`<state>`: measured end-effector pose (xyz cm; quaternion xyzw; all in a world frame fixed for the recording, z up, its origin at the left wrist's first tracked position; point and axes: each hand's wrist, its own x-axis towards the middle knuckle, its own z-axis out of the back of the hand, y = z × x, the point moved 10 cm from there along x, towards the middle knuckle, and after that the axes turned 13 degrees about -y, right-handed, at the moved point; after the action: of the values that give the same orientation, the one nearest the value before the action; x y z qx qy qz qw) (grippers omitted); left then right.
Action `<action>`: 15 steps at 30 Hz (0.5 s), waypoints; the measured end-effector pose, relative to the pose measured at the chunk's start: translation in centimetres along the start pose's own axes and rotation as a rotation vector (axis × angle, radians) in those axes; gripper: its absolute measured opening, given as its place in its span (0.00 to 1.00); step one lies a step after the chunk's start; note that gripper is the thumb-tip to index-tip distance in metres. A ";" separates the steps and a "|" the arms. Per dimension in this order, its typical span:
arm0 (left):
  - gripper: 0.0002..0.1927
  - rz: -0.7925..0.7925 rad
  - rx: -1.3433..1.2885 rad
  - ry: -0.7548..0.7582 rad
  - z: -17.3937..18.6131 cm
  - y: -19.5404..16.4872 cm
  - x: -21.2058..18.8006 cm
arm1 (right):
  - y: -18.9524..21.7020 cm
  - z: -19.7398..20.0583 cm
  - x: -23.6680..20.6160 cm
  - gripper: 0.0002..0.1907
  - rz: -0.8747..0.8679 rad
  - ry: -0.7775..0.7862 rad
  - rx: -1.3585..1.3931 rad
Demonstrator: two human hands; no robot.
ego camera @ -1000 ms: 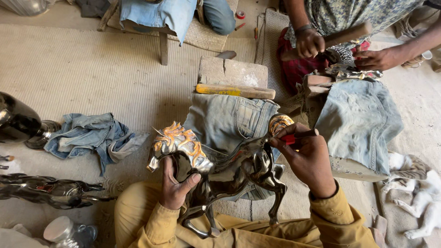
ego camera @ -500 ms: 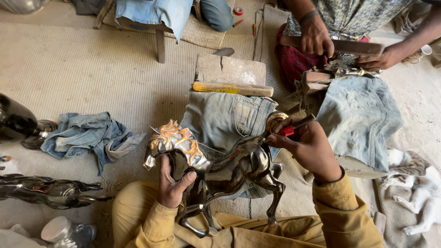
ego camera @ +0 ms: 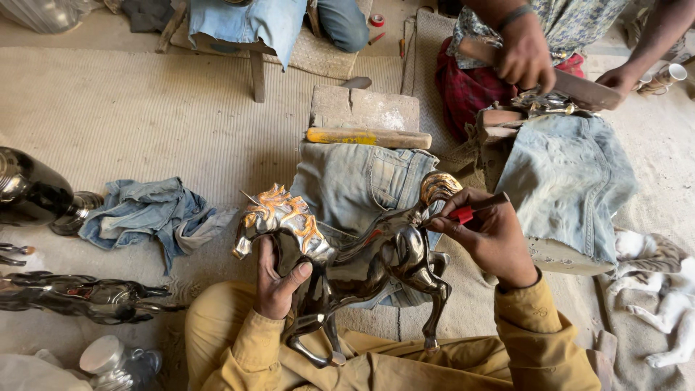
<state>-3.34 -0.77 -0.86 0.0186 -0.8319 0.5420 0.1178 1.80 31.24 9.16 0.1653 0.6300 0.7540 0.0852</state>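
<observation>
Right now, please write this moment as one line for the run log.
left hand: grips metal horse figurine at chest | right hand: holds red-handled tool at gold tail | support: denim-covered block

Soft, even daylight lit the sharp frame, with bright glare on the polished metal horse (ego camera: 362, 261) at lower centre.

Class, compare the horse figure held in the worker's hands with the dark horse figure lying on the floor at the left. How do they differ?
The held horse stands upright on the lap, gripped at the neck; the floor horse lies on its side, untouched. The held horse has a gold-coloured mane and tail; the floor horse looks dark all over. Both are shiny metal.
</observation>
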 end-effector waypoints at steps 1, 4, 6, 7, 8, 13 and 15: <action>0.42 0.005 -0.007 0.003 -0.1 0.0 0.0 | 0.0 0.1 -0.2 0.06 0.020 -0.012 -0.003; 0.42 0.012 -0.013 0.002 -0.1 0.0 0.1 | -0.4 0.5 -0.8 0.06 0.017 -0.033 0.039; 0.43 0.012 -0.023 0.008 -0.2 -0.1 0.2 | -0.6 0.6 -1.1 0.06 0.041 -0.043 0.060; 0.43 0.012 -0.029 0.012 -0.3 -0.2 0.2 | -0.6 0.7 -1.3 0.06 0.070 -0.052 0.057; 0.43 0.007 -0.024 0.008 -0.3 -0.2 0.2 | -0.6 0.9 -1.5 0.06 0.096 -0.064 0.054; 0.42 0.016 -0.024 -0.001 -0.3 -0.2 0.3 | -1.9 1.3 -2.9 0.06 0.143 -0.077 0.049; 0.42 0.014 -0.019 -0.014 -0.2 -0.1 0.5 | -2.3 1.6 -3.4 0.06 0.188 -0.119 0.042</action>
<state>-3.73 -0.60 -0.58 0.0156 -0.8380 0.5346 0.1085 5.39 31.99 6.71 0.2699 0.6212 0.7341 0.0481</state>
